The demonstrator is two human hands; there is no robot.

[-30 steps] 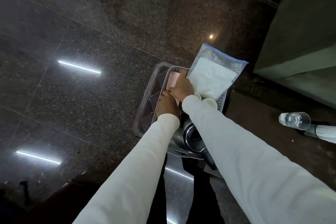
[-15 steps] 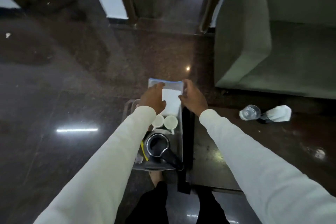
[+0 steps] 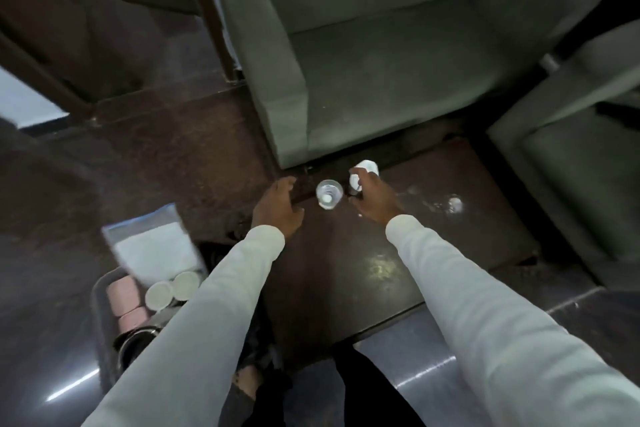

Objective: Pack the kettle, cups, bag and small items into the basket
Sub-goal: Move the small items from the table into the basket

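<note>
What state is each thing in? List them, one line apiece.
Basket: on the floor, already loaded.
Bag: standing in the basket, leaning.
White cups: in the basket, mouths up.
Kettle: in the basket, partly hidden by the left sleeve.
Clear cup: upright on the table, not yet packed.
White item: on the table, right hand closing around it.
Left hand: open, empty, beside the clear cup.
</note>
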